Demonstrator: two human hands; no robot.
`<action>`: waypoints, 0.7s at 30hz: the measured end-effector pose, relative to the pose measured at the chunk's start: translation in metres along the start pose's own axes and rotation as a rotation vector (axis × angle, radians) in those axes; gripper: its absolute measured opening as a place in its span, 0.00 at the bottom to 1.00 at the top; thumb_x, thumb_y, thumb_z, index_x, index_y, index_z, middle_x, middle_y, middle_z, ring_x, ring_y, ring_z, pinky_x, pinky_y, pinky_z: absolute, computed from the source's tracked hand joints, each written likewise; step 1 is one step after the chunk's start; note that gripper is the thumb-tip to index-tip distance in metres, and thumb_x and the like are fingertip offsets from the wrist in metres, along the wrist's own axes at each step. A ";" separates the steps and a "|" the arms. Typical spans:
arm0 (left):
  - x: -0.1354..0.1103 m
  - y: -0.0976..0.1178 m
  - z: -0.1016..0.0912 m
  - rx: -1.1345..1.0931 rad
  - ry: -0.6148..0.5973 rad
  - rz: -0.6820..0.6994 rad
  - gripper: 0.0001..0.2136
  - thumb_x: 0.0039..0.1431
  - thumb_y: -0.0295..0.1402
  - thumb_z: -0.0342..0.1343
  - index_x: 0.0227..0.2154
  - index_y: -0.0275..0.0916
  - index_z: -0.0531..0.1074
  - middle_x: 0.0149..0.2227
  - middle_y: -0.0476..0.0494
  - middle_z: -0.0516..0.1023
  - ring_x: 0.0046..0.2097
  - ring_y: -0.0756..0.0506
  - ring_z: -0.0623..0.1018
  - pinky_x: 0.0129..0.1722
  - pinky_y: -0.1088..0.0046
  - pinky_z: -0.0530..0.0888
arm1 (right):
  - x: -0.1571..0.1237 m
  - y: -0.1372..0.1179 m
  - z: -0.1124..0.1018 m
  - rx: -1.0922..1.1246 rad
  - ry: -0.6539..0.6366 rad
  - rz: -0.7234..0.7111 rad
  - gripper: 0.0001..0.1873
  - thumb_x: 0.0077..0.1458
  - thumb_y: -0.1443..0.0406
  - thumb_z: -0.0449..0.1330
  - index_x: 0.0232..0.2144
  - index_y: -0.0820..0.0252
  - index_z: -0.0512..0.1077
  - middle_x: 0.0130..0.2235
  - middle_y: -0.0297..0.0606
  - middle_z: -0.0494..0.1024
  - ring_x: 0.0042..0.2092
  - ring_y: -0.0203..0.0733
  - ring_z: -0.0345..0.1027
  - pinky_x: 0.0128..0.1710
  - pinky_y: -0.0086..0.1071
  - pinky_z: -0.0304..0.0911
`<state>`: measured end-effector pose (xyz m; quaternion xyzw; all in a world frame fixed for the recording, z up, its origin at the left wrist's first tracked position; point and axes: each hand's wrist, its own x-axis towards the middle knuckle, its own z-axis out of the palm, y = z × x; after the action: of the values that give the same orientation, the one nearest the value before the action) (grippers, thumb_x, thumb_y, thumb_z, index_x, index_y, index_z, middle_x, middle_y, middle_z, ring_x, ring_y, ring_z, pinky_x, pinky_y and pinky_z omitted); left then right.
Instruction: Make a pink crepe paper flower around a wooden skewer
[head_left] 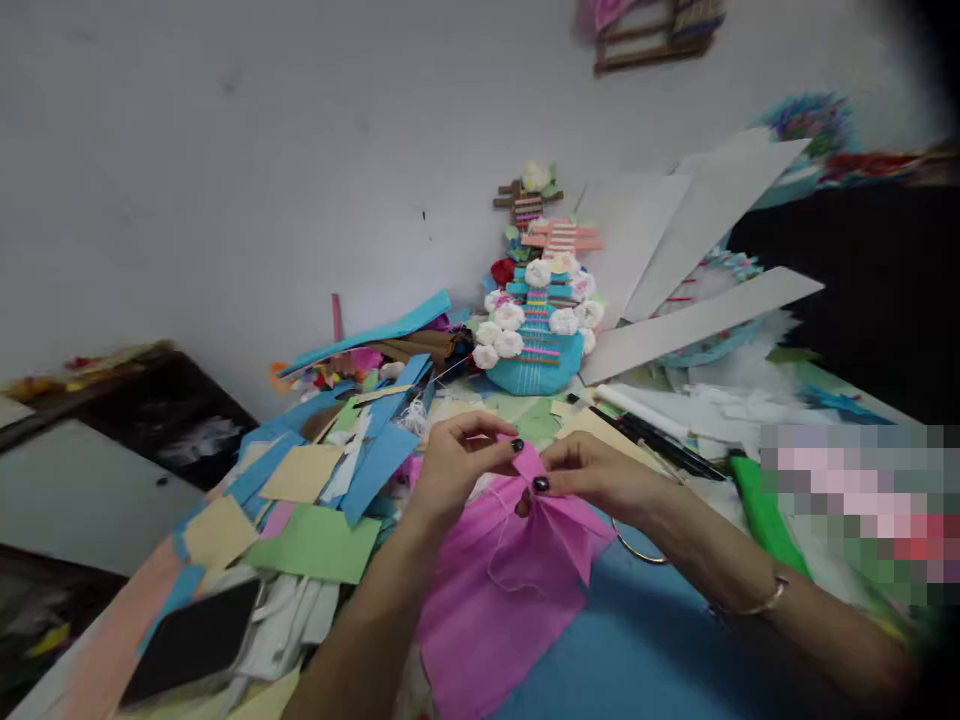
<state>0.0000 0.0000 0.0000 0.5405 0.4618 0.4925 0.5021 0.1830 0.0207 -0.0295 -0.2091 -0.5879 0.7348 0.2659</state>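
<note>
A sheet of pink crepe paper (pixel 487 620) lies over blue paper and rises into a gathered, folded top between my hands. My left hand (pixel 465 460) is closed, thumb and fingers pinching the upper tip of the pink piece. My right hand (pixel 592 470) pinches it just to the right, the thumb pressing at the gather. Below the thumbs shows a small brown bit (pixel 523 504) that I cannot make out. A loose pale thread (pixel 495 560) curls down over the pink paper. Near my right wrist is part of a thin gold-coloured ring (pixel 637 552).
A blue lute-shaped craft with white paper flowers (pixel 536 360) stands against the wall. Coloured paper scraps (pixel 315 545) and a dark phone (pixel 196 640) lie left. Black pens (pixel 660 440), white boards (pixel 705 320) and a green roll (pixel 765 510) are right.
</note>
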 end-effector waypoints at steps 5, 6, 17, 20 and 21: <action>0.003 -0.002 0.004 0.140 0.114 0.201 0.15 0.48 0.33 0.61 0.40 0.37 0.69 0.39 0.43 0.73 0.40 0.47 0.76 0.40 0.68 0.75 | 0.001 0.003 0.000 0.125 0.082 -0.069 0.12 0.49 0.62 0.64 0.34 0.66 0.79 0.35 0.44 0.81 0.37 0.41 0.73 0.42 0.35 0.65; 0.002 -0.002 0.005 0.208 0.186 0.302 0.16 0.49 0.33 0.61 0.41 0.38 0.67 0.42 0.42 0.72 0.44 0.46 0.75 0.43 0.67 0.73 | 0.002 0.003 0.000 0.178 0.118 -0.100 0.12 0.49 0.62 0.65 0.35 0.65 0.79 0.36 0.43 0.81 0.38 0.41 0.73 0.44 0.36 0.64; -0.022 0.014 0.016 0.920 0.090 0.769 0.09 0.51 0.36 0.60 0.34 0.39 0.72 0.37 0.42 0.75 0.43 0.41 0.71 0.45 0.61 0.67 | 0.008 0.007 -0.001 0.394 0.377 -0.247 0.12 0.38 0.69 0.70 0.30 0.58 0.78 0.30 0.34 0.78 0.31 0.34 0.68 0.36 0.31 0.62; -0.020 0.011 0.016 0.967 0.103 0.738 0.12 0.51 0.38 0.60 0.37 0.38 0.70 0.39 0.41 0.75 0.43 0.40 0.71 0.45 0.60 0.66 | 0.008 0.008 0.000 0.400 0.383 -0.248 0.12 0.37 0.70 0.70 0.30 0.58 0.78 0.30 0.34 0.78 0.31 0.34 0.68 0.36 0.31 0.62; -0.019 0.011 0.016 0.980 0.108 0.727 0.13 0.52 0.38 0.59 0.38 0.38 0.70 0.39 0.41 0.75 0.43 0.40 0.70 0.45 0.60 0.66 | 0.008 0.008 0.001 0.402 0.381 -0.246 0.11 0.37 0.70 0.70 0.29 0.58 0.78 0.30 0.34 0.78 0.32 0.35 0.68 0.37 0.32 0.62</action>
<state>0.0141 -0.0214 0.0091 0.8057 0.4454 0.3895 -0.0293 0.1752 0.0240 -0.0375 -0.2137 -0.3913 0.7462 0.4943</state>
